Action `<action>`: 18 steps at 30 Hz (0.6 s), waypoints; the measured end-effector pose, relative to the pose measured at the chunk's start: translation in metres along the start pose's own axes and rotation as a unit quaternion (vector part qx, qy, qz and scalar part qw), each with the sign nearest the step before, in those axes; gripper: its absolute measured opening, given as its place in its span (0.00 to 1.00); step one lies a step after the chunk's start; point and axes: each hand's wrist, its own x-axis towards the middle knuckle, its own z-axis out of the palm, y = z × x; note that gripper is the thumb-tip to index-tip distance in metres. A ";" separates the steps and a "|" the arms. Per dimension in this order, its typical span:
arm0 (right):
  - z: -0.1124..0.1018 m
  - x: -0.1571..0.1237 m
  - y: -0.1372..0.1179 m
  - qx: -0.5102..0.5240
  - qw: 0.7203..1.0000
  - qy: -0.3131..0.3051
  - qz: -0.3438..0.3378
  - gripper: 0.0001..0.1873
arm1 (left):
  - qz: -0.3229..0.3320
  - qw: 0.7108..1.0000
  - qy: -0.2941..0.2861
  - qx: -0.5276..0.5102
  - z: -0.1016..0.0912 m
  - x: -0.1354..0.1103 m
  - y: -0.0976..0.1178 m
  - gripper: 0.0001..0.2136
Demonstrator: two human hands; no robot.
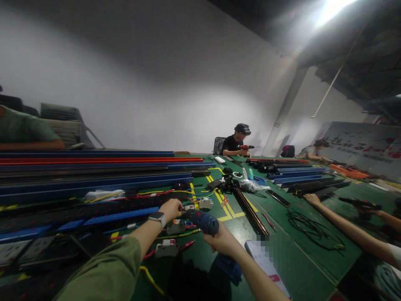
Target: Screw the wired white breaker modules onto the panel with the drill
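My right hand [221,240] grips a blue cordless drill [205,221], its nose pointing left toward my other hand. Bent in front of that nose, my left hand [171,209], with a watch on its wrist, has its fingers closed by a white circuit breaker [189,207]; what they pinch is hidden. Another white breaker [206,203] with wires lies just beyond. Closer to me, a breaker [176,226] sits below my left hand, and one more breaker [167,248] with red wire ends rests on the green table [219,209].
Long blue rails [125,215] and orange strips [103,160] fill the left side. Copper-coloured bars [252,211], a phone [278,198] and a coiled black cable [313,234] lie to the right. A co-worker's arm [341,221] reaches in there; another person [233,144] holds an orange drill across the table.
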 end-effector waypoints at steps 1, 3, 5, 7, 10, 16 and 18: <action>0.000 0.000 0.001 0.003 1.000 0.001 -0.001 0.16 | -0.001 1.000 -0.002 -0.001 0.000 0.000 0.000 0.11; 0.001 0.000 0.002 0.007 1.000 0.004 -0.005 0.16 | -0.006 1.000 -0.005 -0.002 0.000 0.000 0.000 0.11; 0.001 0.000 0.002 0.002 1.000 0.006 -0.008 0.16 | -0.008 1.000 -0.005 -0.002 0.000 0.000 0.001 0.11; 0.000 -0.001 0.000 -0.009 1.000 0.003 -0.008 0.15 | -0.006 1.000 -0.006 -0.002 -0.001 0.000 0.001 0.11; 0.000 -0.003 -0.003 -0.018 1.000 -0.004 -0.007 0.15 | -0.007 1.000 -0.010 -0.004 -0.002 -0.001 0.002 0.11; 0.001 -0.002 0.000 0.005 1.000 -0.003 -0.011 0.18 | -0.014 1.000 -0.017 -0.007 -0.001 0.000 0.001 0.10; 0.002 -0.001 0.002 0.010 1.000 -0.001 -0.010 0.18 | -0.012 1.000 -0.013 -0.007 0.001 0.000 0.000 0.10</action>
